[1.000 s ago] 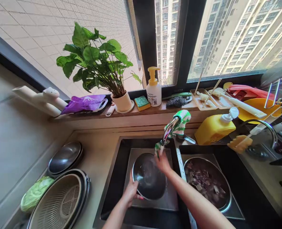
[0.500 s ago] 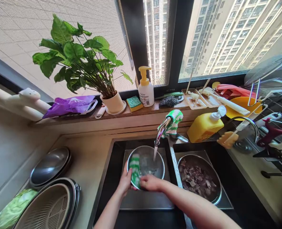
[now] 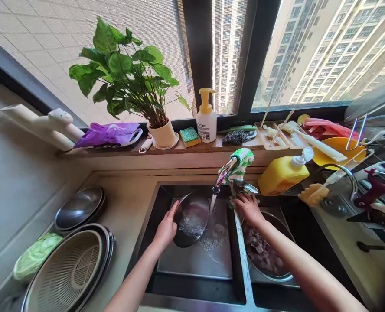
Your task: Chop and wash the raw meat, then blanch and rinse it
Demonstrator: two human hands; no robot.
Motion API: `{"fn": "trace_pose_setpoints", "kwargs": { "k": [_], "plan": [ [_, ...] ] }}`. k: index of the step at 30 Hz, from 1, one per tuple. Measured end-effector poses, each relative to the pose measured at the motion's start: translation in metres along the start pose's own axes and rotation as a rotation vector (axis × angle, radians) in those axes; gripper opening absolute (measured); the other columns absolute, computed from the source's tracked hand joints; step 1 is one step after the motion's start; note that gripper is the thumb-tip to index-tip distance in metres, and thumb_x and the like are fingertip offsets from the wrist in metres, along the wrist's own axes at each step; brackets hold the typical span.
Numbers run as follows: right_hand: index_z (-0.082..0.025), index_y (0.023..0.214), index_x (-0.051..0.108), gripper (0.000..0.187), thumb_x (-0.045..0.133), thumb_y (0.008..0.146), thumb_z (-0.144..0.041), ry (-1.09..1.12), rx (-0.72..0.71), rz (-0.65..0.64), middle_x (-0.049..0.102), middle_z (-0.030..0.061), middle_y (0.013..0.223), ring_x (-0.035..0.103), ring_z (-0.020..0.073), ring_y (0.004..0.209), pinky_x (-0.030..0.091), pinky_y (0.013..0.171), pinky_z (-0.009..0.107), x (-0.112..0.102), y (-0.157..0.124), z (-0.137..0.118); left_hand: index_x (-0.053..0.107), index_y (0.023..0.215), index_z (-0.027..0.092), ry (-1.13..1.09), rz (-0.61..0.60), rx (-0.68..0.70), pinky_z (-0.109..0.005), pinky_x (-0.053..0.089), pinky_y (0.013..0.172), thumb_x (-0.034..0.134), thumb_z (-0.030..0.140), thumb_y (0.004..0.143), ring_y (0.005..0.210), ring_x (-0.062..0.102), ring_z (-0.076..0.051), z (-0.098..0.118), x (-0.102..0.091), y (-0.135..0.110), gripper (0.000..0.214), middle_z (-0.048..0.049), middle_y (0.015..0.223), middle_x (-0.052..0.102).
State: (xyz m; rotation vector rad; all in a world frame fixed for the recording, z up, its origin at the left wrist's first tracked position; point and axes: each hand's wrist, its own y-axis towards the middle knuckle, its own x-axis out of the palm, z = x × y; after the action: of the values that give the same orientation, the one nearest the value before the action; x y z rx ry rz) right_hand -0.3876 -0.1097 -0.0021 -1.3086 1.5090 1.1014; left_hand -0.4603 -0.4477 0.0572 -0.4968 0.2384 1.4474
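Left hand (image 3: 165, 229) has its grip clamped on the tilted steel bowl (image 3: 190, 219) under the faucet (image 3: 224, 173), right hand (image 3: 249, 208) open just beside it.

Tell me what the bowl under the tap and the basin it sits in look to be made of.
The round silvery bowl, tilted in the left hand: likely stainless steel, polished, with mirror-like glints under the water. The dark rectangular sink basin: walls look matt black, perhaps coated metal or composite; its floor shows a brushed grey sheen, probably steel.
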Motion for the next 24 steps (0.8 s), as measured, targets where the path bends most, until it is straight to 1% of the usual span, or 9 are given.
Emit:
{"fn": "trace_pose_setpoints", "kwargs": {
  "k": [2, 3, 6, 8, 10, 13, 17, 21, 24],
  "plan": [
    [-0.028, 0.114, 0.064, 0.034, 0.045, 0.088, -0.018, -0.030, 0.037, 0.059, 0.055, 0.0088, 0.130, 0.044, 0.0282, 0.119, 0.035, 0.095, 0.047, 0.003, -0.008, 0.010, 0.036, 0.143, 0.035, 0.508, -0.131, 0.109, -0.037, 0.051, 0.089, 0.042, -0.005, 0.071, 0.109, 0.062, -0.026, 0.009, 0.002, -0.004, 0.082, -0.0076, 0.148, 0.040],
    [-0.026, 0.113, 0.064, 0.032, 0.045, 0.089, -0.020, -0.029, 0.025, 0.104, 0.057, 0.0095, 0.126, 0.047, 0.0269, 0.115, 0.037, 0.093, 0.044, 0.002, -0.010, 0.011, 0.030, 0.145, 0.037, 0.680, -0.145, 0.147, -0.039, 0.052, 0.086, 0.040, -0.004, 0.073, 0.105, 0.064, -0.027, 0.013, 0.002, -0.006, 0.083, -0.0085, 0.152, 0.031],
    [-0.020, 0.111, 0.065, 0.031, 0.042, 0.091, -0.030, -0.059, 0.030, 0.328, 0.060, 0.0120, 0.116, 0.050, 0.0251, 0.108, 0.037, 0.093, 0.040, -0.010, -0.004, 0.007, 0.019, 0.145, 0.044, 1.009, -0.103, 0.217, -0.039, 0.056, 0.072, 0.036, -0.001, 0.080, 0.082, 0.070, -0.023, 0.020, -0.004, -0.012, 0.081, -0.0093, 0.158, 0.013],
    [-0.016, 0.123, 0.057, 0.040, 0.041, 0.091, -0.035, -0.129, 0.132, 0.461, 0.055, 0.0156, 0.124, 0.043, 0.0296, 0.118, 0.031, 0.100, 0.047, -0.016, 0.005, 0.004, 0.019, 0.144, 0.046, 1.134, -0.055, 0.260, -0.039, 0.057, 0.068, 0.036, -0.002, 0.080, 0.075, 0.070, -0.021, 0.018, -0.014, -0.017, 0.082, -0.0092, 0.159, 0.006],
    [-0.007, 0.133, 0.044, 0.053, 0.040, 0.091, -0.040, -0.182, 0.248, 0.484, 0.045, 0.0218, 0.134, 0.031, 0.0346, 0.129, 0.023, 0.104, 0.055, -0.015, 0.013, 0.007, 0.024, 0.143, 0.047, 1.198, -0.008, 0.297, -0.040, 0.058, 0.068, 0.035, -0.004, 0.079, 0.075, 0.069, -0.020, 0.012, -0.027, -0.022, 0.082, -0.0106, 0.159, 0.004],
    [0.001, 0.138, 0.030, 0.065, 0.035, 0.091, -0.044, -0.161, 0.368, 0.400, 0.036, 0.0275, 0.140, 0.024, 0.0356, 0.134, 0.020, 0.105, 0.059, -0.003, 0.016, 0.015, 0.031, 0.140, 0.046, 1.208, 0.071, 0.381, -0.041, 0.058, 0.072, 0.032, -0.006, 0.080, 0.083, 0.069, -0.022, -0.006, -0.045, -0.031, 0.080, -0.0117, 0.158, 0.010],
    [-0.003, 0.143, 0.022, 0.069, 0.030, 0.091, -0.048, -0.109, 0.411, 0.305, 0.030, 0.0234, 0.146, 0.017, 0.0357, 0.138, 0.018, 0.105, 0.063, -0.001, 0.008, 0.017, 0.034, 0.138, 0.050, 1.155, 0.178, 0.548, -0.036, 0.058, 0.074, 0.035, -0.007, 0.080, 0.097, 0.066, -0.022, -0.032, -0.062, -0.043, 0.081, -0.0063, 0.157, 0.018],
    [-0.009, 0.148, 0.016, 0.072, 0.023, 0.090, -0.053, -0.065, 0.410, 0.323, 0.022, 0.0214, 0.151, 0.011, 0.0405, 0.139, 0.018, 0.102, 0.068, -0.008, -0.011, 0.002, 0.031, 0.135, 0.057, 1.163, 0.217, 0.683, -0.030, 0.058, 0.065, 0.039, -0.007, 0.080, 0.086, 0.067, -0.016, -0.043, -0.077, -0.056, 0.085, -0.0038, 0.156, 0.022],
    [-0.015, 0.148, 0.020, 0.068, 0.021, 0.091, -0.051, -0.031, 0.312, 0.352, 0.023, 0.0186, 0.152, 0.015, 0.0405, 0.140, 0.021, 0.100, 0.070, 0.002, -0.034, -0.006, 0.025, 0.136, 0.059, 1.233, 0.252, 0.772, -0.025, 0.056, 0.059, 0.039, -0.006, 0.081, 0.081, 0.065, -0.013, -0.042, -0.088, -0.065, 0.087, -0.0047, 0.156, 0.022]
  ]
}}
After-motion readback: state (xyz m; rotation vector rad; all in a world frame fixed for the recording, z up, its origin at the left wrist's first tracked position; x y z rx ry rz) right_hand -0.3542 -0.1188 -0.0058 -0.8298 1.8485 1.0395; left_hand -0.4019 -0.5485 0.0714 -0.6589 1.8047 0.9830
